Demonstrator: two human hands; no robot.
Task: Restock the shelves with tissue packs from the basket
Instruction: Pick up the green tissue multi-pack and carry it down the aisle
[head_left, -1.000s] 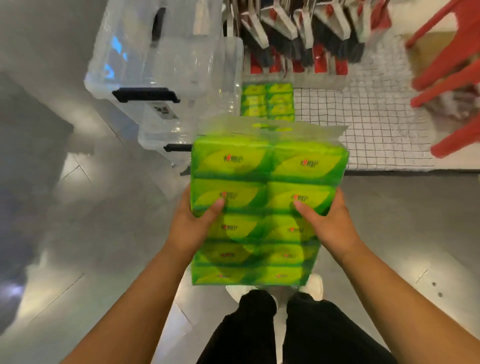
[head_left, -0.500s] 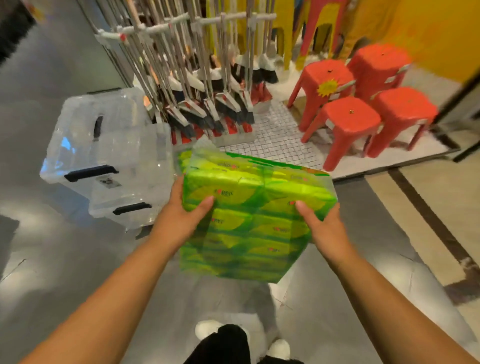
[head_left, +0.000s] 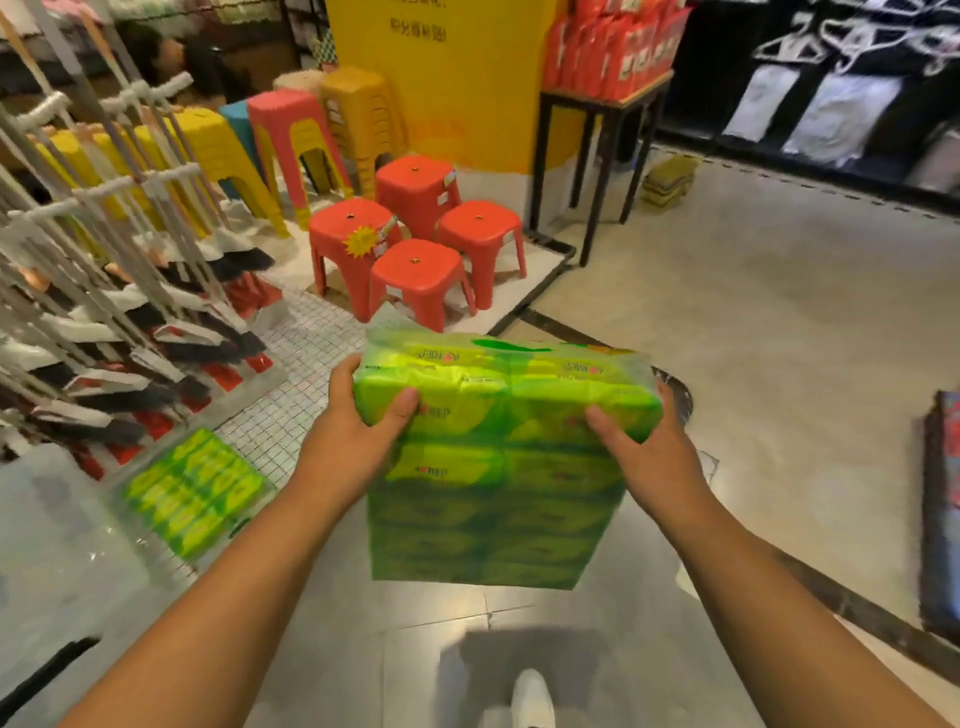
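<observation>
I hold a big green multipack of tissue packs (head_left: 506, 457) in clear wrap, in front of my chest above the floor. My left hand (head_left: 358, 431) grips its left side, thumb over the front face. My right hand (head_left: 644, 447) grips its right side the same way. A second green tissue pack (head_left: 195, 491) lies at the lower left, seen through the wall of a clear plastic bin (head_left: 57, 551). No shelf with tissue packs is in view.
A rack of brooms and mops (head_left: 114, 291) stands at the left on a white wire grid. Red stools (head_left: 415, 249) and stacked coloured stools sit ahead by a yellow pillar. A black stand with red packets (head_left: 608, 62) is at the back. Grey floor stretches to the right.
My view has swung up and to the right, away from the clear bin toward the stools and aisle. Both hands keep the same grip on the multipack, now carried higher and more level.
</observation>
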